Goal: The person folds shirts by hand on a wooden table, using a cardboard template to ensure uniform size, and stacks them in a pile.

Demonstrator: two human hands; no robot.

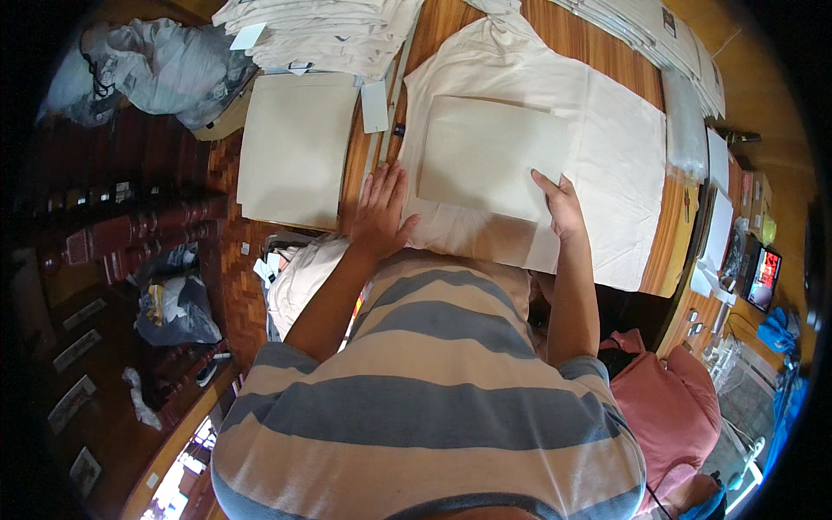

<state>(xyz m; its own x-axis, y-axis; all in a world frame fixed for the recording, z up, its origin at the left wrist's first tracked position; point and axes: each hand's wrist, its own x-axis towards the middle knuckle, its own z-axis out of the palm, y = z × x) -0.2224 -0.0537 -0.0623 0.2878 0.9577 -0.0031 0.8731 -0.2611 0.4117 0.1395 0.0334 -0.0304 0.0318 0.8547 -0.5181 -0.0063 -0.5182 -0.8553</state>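
Note:
A cream shirt [615, 173] lies spread flat on the wood-grain table. On its upper left part rests a pale rectangular cardboard sheet [485, 156]. My right hand [562, 206] grips the sheet's near right corner, thumb on top and the other fingers partly hidden. My left hand [381, 208] lies flat with its fingers stretched out, at the shirt's left edge beside the sheet; it holds nothing. Left of that hand is a pile of similar pale cardboard sheets [299, 147].
A tall stack of folded cream shirts [329, 35] stands at the far left, a white tag [374, 107] beside it. Packed garments [659, 35] and a clear plastic pack [685, 126] line the far right. A person in a pink top [663, 407] is close by on my right.

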